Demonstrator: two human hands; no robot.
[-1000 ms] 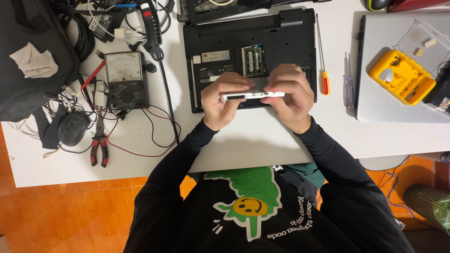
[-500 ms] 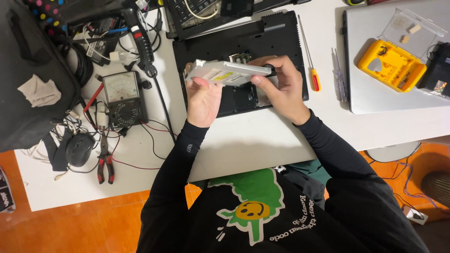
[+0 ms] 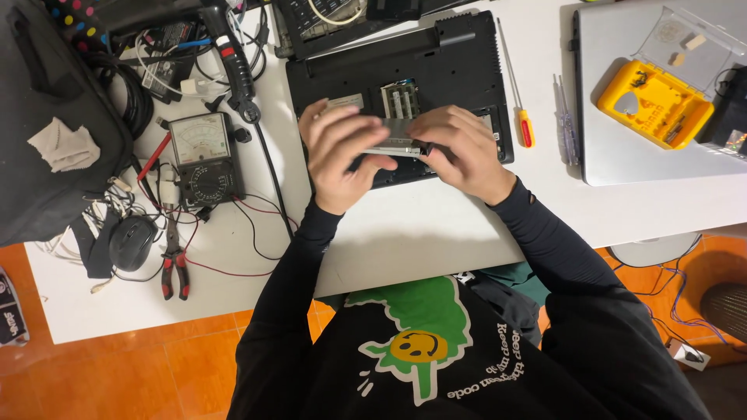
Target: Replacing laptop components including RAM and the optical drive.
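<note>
The flat silver drive (image 3: pixel 401 136) is held level above the open underside of the black laptop (image 3: pixel 467 62). The left hand (image 3: pixel 338 152) grips its left end, fingers curled over the top. The right hand (image 3: pixel 459 152) clasps its right end. Both forearms angle inward over the white table (image 3: pixel 420 225).

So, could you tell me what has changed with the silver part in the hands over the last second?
The flat silver drive was lifted and tilted up over the laptop half a second ago; now it is back low and level above the upturned black laptop. The left hand and the right hand kept hold of its ends throughout. The multimeter, red-handled screwdriver and yellow bit case stayed put.
</note>
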